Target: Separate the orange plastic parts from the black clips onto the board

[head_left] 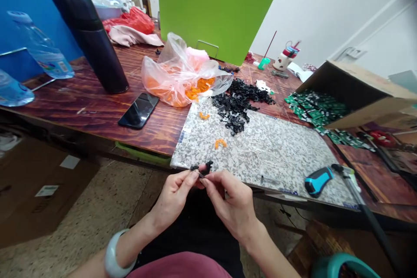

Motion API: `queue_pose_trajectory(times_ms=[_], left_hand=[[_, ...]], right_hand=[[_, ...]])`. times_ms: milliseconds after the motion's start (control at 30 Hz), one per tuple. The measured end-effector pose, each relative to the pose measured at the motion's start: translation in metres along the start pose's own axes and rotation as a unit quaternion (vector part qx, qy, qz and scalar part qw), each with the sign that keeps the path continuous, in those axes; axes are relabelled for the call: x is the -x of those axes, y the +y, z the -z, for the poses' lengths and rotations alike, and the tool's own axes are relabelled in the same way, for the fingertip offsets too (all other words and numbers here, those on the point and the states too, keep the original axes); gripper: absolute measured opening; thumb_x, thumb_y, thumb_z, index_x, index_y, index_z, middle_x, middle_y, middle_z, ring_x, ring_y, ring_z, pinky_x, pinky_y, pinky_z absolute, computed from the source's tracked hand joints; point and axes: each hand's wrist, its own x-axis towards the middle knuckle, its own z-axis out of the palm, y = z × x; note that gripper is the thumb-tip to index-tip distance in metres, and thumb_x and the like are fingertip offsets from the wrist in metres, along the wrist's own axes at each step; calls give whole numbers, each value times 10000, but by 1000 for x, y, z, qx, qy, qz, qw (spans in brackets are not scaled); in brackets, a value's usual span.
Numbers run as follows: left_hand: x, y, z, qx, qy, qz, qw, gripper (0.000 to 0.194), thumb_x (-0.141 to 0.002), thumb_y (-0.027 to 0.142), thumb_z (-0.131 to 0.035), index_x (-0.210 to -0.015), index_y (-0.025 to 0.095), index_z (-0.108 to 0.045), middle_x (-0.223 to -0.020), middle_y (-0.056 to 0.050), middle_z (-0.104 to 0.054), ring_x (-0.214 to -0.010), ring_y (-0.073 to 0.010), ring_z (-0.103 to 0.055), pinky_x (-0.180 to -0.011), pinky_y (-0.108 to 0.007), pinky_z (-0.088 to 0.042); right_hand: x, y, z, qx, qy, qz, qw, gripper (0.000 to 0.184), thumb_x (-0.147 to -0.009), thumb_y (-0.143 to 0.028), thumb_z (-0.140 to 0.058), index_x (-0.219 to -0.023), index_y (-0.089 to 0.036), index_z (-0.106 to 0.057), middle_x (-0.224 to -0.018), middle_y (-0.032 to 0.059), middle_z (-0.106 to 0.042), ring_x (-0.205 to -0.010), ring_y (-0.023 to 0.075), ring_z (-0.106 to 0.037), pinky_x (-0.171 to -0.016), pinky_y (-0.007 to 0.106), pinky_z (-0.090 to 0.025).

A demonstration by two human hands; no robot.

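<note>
My left hand (174,193) and my right hand (233,202) meet just off the front edge of a speckled grey board (260,152). Both have their fingertips pinched on a small black plastic part (201,175), mostly hidden by the fingers. Another bit of black plastic (209,165) shows just beyond the fingertips; I cannot tell if it is joined to the held part. Two orange curved plastic pieces, a nearer one (220,143) and a farther one (204,116), lie on the board. Behind them spreads a heap of black plastic parts (236,102).
A clear bag of orange parts (172,80) stands behind the board, left of the heap. A phone (139,110) and dark flask (94,47) are at left. On the right are a blue-black handled tool (318,181) and a cardboard box (368,82) spilling green-and-white pieces (312,106).
</note>
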Motion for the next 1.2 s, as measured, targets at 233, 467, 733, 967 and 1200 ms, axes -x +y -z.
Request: queue_pose_trajectory(times_ms=[233, 467, 733, 967, 1200], left_hand=[[3, -2, 1, -5, -4, -16, 1000, 333, -909, 313, -471, -769, 158, -730, -790, -20, -728, -872, -198, -641, -932, -295, -430], [6, 2, -2, -28, 0, 1, 1000, 335, -887, 382, -496, -793, 186, -751, -917, -41, -738, -937, -236, -641, -978, -330, -415], [6, 0, -2, -15, -13, 0, 1000, 334, -889, 397, -502, -817, 192, -757, -939, -36, -736, -961, -236, -634, -991, -332, -406], [7, 1, -2, -13, -13, 4, 1000, 326, -879, 398, -520, -835, 176, -755, -981, -47, -734, -982, -248, -631, -982, -340, -413], [6, -3, -2, -20, -2, 11, 1000, 283, -862, 378, -556, -882, 167, -743, -955, -33, -748, -981, -251, -643, -904, -307, -470]], right_hand=[[4, 6, -8, -11, 15, -20, 1000, 88, -866, -157, -546, -802, -162, -606, -666, 0, -590, -535, 87, -515, -523, 193, -420], [5, -1, -6, -3, -1, -32, 999, 126, -878, -174, -516, -783, -180, -599, -639, -5, -582, -512, 91, -507, -504, 201, -422], [8, 0, -2, 10, -15, -27, 999, 131, -881, -177, -508, -782, -178, -594, -632, -8, -564, -506, 89, -486, -499, 205, -399], [8, 1, -4, 21, -17, -22, 999, 135, -877, -179, -509, -770, -173, -591, -621, -12, -555, -503, 88, -483, -497, 203, -390], [8, 3, -5, 12, -27, -36, 999, 135, -871, -182, -504, -770, -178, -593, -627, -7, -570, -504, 91, -490, -495, 207, -395]])
